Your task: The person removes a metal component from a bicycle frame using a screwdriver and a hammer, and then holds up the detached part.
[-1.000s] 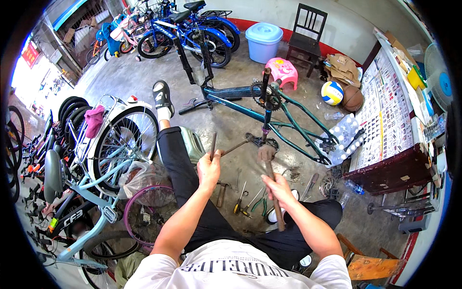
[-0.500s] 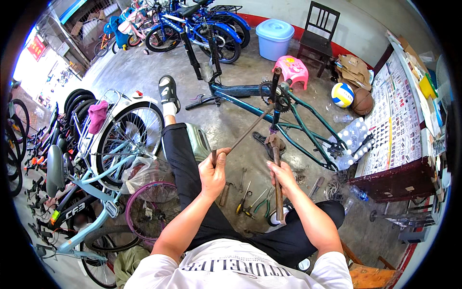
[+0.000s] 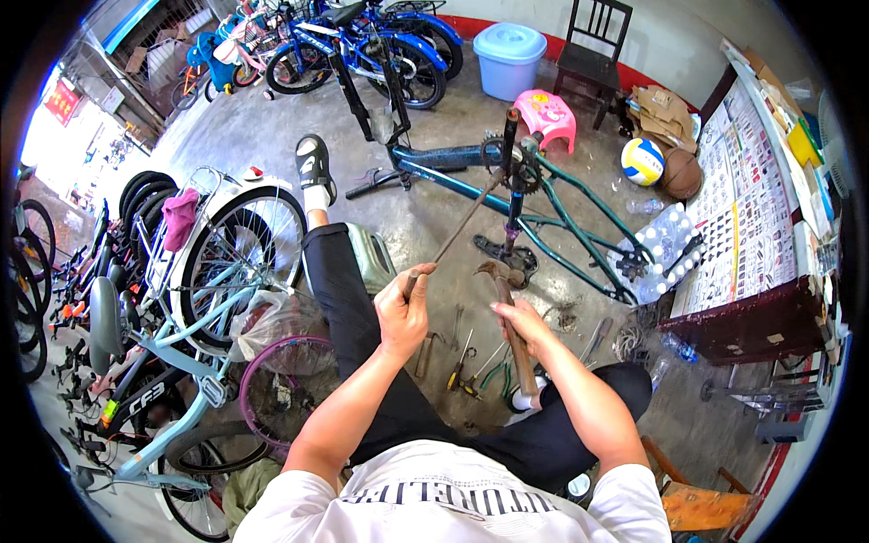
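My left hand (image 3: 403, 312) is closed around the near end of a long thin metal rod (image 3: 463, 223). The rod slants up and away to the crank area of a dark teal bicycle frame (image 3: 457, 185), where its far tip meets the chainring (image 3: 528, 187). My right hand (image 3: 520, 324) grips a claw hammer (image 3: 503, 288) by its wooden handle, below the head. The hammer head is just to the right of the rod, apart from it. A crank arm with a black pedal (image 3: 520, 260) hangs from the frame, behind the hammer head.
Screwdrivers (image 3: 460, 362), green-handled pliers (image 3: 496, 373) and another hammer (image 3: 428, 355) lie on the floor between my legs. A light blue bicycle (image 3: 195, 389) and a purple wheel rim (image 3: 244, 389) crowd the left. A pink stool (image 3: 546, 116), balls (image 3: 643, 163) and a cabinet (image 3: 742, 330) stand right.
My right hand has tipped the hammer, so its head has swung left toward the rod. My left hand keeps its hold on the rod with little movement. The view has shifted slightly.
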`<state>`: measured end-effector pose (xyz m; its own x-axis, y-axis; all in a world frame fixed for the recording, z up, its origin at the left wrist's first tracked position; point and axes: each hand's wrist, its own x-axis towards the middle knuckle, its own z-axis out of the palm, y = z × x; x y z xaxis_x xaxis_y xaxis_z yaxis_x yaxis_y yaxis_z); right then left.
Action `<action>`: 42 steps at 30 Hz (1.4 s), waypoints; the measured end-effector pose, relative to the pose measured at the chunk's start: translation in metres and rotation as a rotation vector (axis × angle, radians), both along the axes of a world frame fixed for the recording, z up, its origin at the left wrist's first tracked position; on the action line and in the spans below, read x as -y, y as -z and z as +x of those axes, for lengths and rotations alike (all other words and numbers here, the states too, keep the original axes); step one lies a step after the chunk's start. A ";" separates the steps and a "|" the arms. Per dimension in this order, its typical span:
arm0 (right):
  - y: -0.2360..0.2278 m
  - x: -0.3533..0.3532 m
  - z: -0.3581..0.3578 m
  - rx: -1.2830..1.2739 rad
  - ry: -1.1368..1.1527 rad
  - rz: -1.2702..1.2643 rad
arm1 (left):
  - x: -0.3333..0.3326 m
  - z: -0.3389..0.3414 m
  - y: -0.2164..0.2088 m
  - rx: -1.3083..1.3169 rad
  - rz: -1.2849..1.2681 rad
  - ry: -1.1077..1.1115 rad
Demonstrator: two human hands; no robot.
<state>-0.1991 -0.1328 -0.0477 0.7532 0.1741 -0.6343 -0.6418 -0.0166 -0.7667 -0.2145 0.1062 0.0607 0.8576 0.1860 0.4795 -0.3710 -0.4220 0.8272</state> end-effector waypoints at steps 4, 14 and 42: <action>0.093 0.008 0.002 -0.145 -0.023 0.024 | 0.004 -0.007 0.010 -0.067 0.095 0.034; 0.232 -0.007 -0.006 -0.204 0.218 -0.135 | 0.005 -0.002 0.003 -0.030 0.065 0.067; 0.214 0.204 -0.086 -0.035 0.310 -0.763 | -0.008 0.011 0.017 -0.107 -0.126 0.113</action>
